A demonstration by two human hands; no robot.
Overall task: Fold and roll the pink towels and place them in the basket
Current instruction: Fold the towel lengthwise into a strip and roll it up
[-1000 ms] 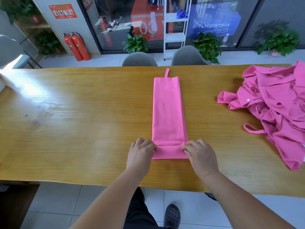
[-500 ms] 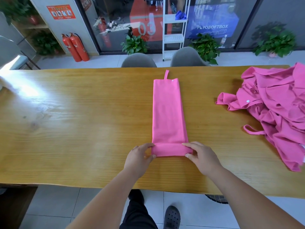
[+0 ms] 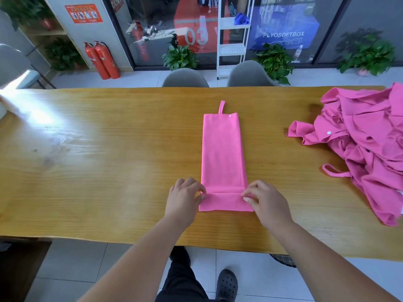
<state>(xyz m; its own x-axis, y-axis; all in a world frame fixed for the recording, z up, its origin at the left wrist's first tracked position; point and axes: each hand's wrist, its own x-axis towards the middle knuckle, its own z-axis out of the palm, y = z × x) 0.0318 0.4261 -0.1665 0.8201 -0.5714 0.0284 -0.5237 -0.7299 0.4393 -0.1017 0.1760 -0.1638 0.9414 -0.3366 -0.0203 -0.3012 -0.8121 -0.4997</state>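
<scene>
I see my left hand (image 3: 185, 199) and right hand (image 3: 267, 203) each pinching a corner of the turned-over near end of the towel (image 3: 222, 153), flat on the surface (image 3: 109, 160).

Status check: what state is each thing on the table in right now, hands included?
Long folded pink towel: flat on the wooden table, near end turned over once.
Left hand: pinches the turned end's left corner.
Right hand: pinches its right corner.
Heap of loose pink towels: crumpled, unfolded, at the table's right end.
</scene>
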